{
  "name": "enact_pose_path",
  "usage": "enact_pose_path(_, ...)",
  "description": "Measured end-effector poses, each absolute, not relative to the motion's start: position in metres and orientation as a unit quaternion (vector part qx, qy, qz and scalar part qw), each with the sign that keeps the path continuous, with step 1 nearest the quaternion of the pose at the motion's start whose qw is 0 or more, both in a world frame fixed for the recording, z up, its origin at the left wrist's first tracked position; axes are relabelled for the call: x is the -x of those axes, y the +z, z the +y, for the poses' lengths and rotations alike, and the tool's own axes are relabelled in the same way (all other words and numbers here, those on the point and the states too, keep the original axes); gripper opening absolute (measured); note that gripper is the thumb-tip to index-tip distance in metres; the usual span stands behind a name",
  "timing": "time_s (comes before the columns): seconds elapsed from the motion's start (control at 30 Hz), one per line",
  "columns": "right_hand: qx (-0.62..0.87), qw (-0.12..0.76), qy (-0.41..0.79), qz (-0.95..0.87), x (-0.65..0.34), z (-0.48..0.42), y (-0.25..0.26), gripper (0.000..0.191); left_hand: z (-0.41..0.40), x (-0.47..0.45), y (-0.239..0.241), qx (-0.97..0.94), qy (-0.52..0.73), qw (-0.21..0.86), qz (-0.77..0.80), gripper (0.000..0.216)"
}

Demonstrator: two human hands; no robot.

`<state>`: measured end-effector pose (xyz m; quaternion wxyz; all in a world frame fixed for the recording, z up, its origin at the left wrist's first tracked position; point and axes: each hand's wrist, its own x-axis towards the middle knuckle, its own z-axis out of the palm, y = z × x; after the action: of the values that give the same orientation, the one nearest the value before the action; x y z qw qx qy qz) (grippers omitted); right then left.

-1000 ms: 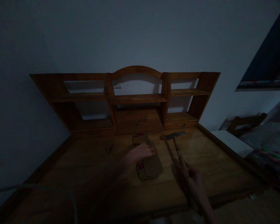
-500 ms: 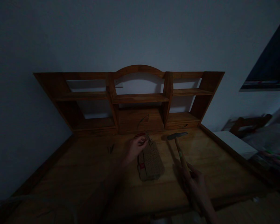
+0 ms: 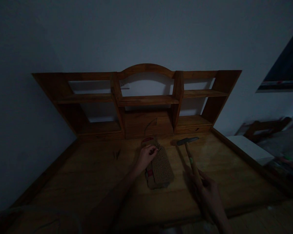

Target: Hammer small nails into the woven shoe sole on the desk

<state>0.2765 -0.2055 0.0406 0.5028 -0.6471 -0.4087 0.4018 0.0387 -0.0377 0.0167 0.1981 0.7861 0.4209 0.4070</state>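
My right hand is wrapped round the wooden handle of a hammer, its dark metal head raised at the far end, right of a brown speckled block. Several thin dark nails stick up near the block's far end. There my left hand pinches what looks like a nail, its fingertips close against the others. Under and beside the block's left side lies a brown, red-marked piece, partly covered by my left hand. A few loose nails lie on the desk to the left.
Behind the wooden desk top rises a shelf unit with small drawers. A white box-like surface and a wooden chair back stand past the desk's right edge. The light is dim.
My left hand has shifted slightly right, closer to the standing nails. The hammer stays raised in my right hand, and the view has tilted a little.
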Motion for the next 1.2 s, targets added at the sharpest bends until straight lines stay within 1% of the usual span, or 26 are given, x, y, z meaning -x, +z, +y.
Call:
enact_pose_path(0.17, 0.657, 0.492, 0.397, -0.411, -0.277, -0.206, 0.035, 0.072, -0.04, -0.04, 0.018, -0.797, 0.406, 0.188, 0.405, 0.017)
enact_pose_path(0.37, 0.66, 0.503, 0.367, -0.42, -0.277, -0.205, 0.028, 0.061, -0.041, -0.04, 0.017, -0.806, 0.398, 0.193, 0.392, 0.017)
enact_pose_path(0.47, 0.661, 0.489, 0.366, -0.436, -0.278, -0.206, 0.029, 0.059, -0.041, -0.04, 0.016, -0.808, 0.399, 0.194, 0.388, 0.017)
enact_pose_path(0.7, 0.664, 0.485, 0.381, -0.422, -0.278, -0.205, 0.03, 0.066, -0.042, -0.041, 0.016, -0.813, 0.394, 0.201, 0.377, 0.017)
enact_pose_path(0.87, 0.667, 0.491, 0.372, -0.419, -0.275, -0.205, 0.039, 0.068, -0.044, -0.042, 0.019, -0.818, 0.383, 0.196, 0.382, 0.018)
enact_pose_path(0.93, 0.669, 0.487, 0.379, -0.415, -0.274, -0.206, 0.043, 0.071, -0.044, -0.041, 0.018, -0.819, 0.383, 0.196, 0.379, 0.018)
enact_pose_path(1.03, 0.66, 0.501, 0.379, -0.411, -0.274, -0.207, 0.042, 0.075, -0.042, -0.041, 0.016, -0.821, 0.385, 0.194, 0.375, 0.018)
enact_pose_path(1.2, 0.669, 0.505, 0.351, -0.418, -0.276, -0.205, 0.031, 0.072, -0.041, -0.042, 0.012, -0.824, 0.38, 0.184, 0.377, 0.018)
